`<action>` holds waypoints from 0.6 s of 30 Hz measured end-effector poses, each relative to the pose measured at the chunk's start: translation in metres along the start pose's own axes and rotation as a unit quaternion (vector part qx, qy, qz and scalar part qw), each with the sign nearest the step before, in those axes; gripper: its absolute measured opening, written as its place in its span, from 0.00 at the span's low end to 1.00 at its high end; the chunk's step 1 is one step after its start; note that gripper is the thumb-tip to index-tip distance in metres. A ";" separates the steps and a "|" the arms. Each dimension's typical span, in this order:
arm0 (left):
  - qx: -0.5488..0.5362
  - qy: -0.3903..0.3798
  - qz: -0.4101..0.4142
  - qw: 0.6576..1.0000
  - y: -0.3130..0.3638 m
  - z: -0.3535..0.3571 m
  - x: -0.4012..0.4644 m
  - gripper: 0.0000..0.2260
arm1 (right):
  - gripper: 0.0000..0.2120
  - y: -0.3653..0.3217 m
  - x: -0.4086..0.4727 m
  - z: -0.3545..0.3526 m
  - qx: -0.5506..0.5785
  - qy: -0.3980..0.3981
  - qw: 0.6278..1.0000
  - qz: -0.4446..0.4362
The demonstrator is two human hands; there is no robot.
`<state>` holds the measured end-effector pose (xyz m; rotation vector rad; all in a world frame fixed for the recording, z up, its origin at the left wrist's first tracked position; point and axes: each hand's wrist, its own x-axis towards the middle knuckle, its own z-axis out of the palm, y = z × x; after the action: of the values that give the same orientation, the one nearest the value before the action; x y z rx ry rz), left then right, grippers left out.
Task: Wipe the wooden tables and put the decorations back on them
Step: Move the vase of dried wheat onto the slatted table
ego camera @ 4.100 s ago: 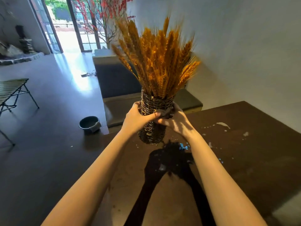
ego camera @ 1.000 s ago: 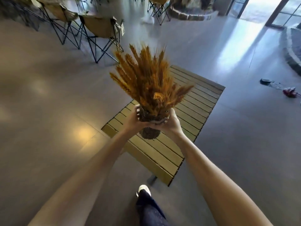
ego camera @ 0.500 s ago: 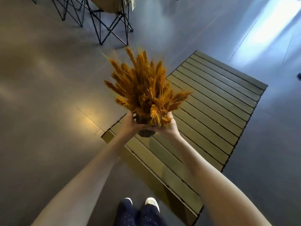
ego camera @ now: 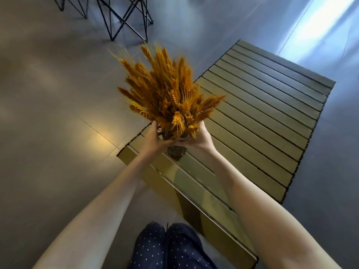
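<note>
A bunch of golden-orange dried wheat ears (ego camera: 167,98) fans out of a small dark woven-wicker vase (ego camera: 176,151), whose lower body shows as a rough, braided brown bulge below the fingers. The left hand (ego camera: 155,139) and the right hand (ego camera: 201,138) both wrap their grip round the vase's neck from either side, fingers curled tight against the weave, holding it tilted away over the near left corner of the slatted olive-yellow wooden surface (ego camera: 262,121); whether its base touches the slats cannot be told. Compared with half a second ago, the surface fills more of the view and the vase sits closer to that corner, while the black-legged folding chair (ego camera: 124,18) has slid further toward the top edge.
</note>
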<state>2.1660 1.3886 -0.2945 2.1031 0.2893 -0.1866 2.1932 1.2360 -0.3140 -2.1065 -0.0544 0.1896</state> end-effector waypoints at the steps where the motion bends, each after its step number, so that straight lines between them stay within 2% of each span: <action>1: -0.012 0.000 0.004 1.000 -0.001 0.000 -0.001 0.34 | 0.58 -0.002 0.000 0.000 0.001 -0.011 1.000 0.005; 3: -0.029 -0.011 0.009 0.999 -0.003 0.000 -0.005 0.35 | 0.56 -0.006 -0.004 -0.001 -0.008 -0.033 0.999 0.019; 5: -0.037 -0.029 -0.003 0.999 -0.006 0.001 -0.009 0.35 | 0.48 -0.010 -0.006 -0.006 -0.025 -0.067 0.997 0.037; 7: -0.048 -0.056 -0.022 0.997 0.006 -0.005 -0.019 0.32 | 0.47 -0.020 -0.012 -0.018 -0.048 -0.079 0.994 0.059; 9: -0.059 -0.075 -0.040 0.995 0.023 -0.014 -0.028 0.28 | 0.47 -0.037 -0.022 -0.034 -0.060 -0.071 0.991 0.092; 13: -0.030 -0.078 -0.083 0.993 0.051 -0.037 -0.045 0.23 | 0.35 -0.072 -0.050 -0.075 -0.042 -0.039 0.989 0.139; 15: -0.008 -0.117 -0.082 0.990 0.071 -0.046 -0.059 0.21 | 0.28 -0.091 -0.068 -0.095 -0.043 -0.016 0.989 0.139; 18: 0.046 -0.208 -0.171 0.962 0.106 -0.050 -0.086 0.21 | 0.19 -0.114 -0.094 -0.122 -0.033 0.023 0.986 0.160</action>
<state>2.1141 1.3672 -0.1609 2.0306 0.3923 -0.8484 2.1238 1.1802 -0.1442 -2.1763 0.3113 0.3345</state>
